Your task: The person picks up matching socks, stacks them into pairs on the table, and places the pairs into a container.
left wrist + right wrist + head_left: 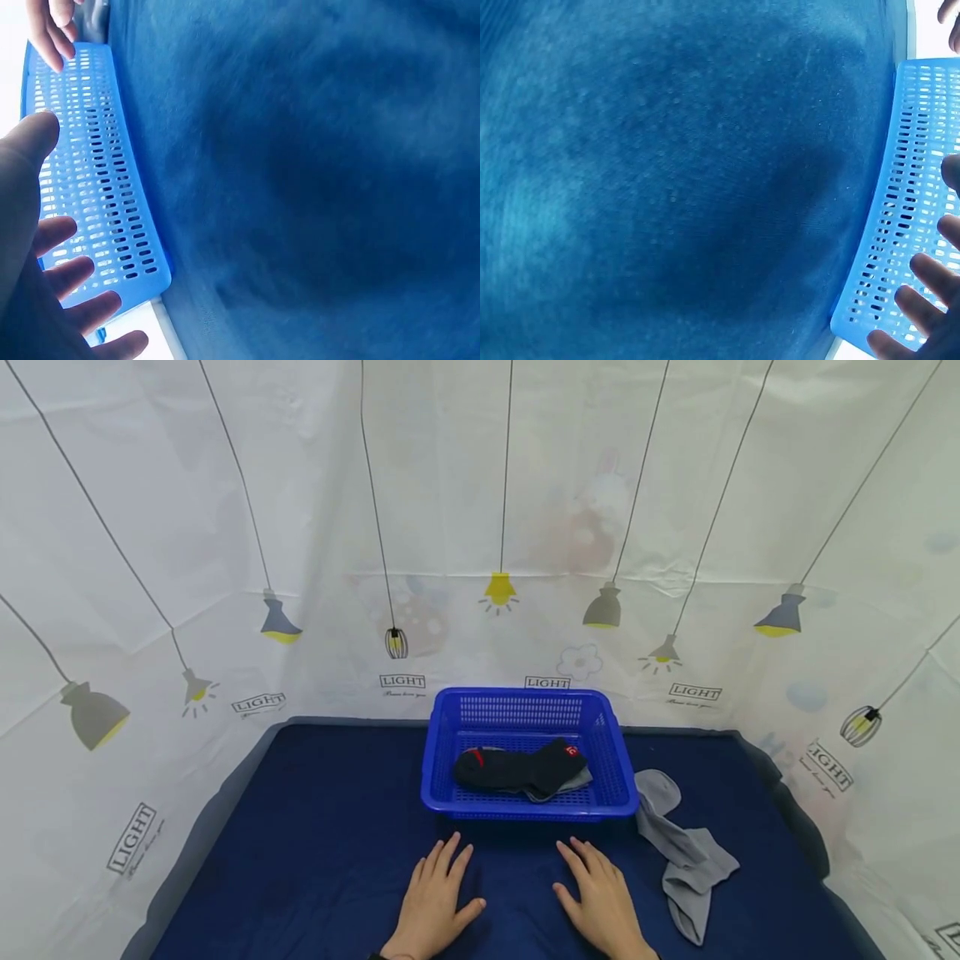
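A blue plastic basket with slotted walls stands at the back of the dark blue cloth. Inside it lie black socks with red marks, on top of grey ones. My left hand, fingers spread and holding nothing, is in front of the basket's left part. To its right, my right hand is also spread with nothing in it. Both wrist views show the basket wall beyond the fingers. Right of the basket, a pair of grey socks lies loosely on the cloth, one end by the basket's side.
Dark blue cloth covers the surface under the hands and basket. A white curtain printed with hanging lamps surrounds it at the back and both sides. A dark folded edge runs along the right.
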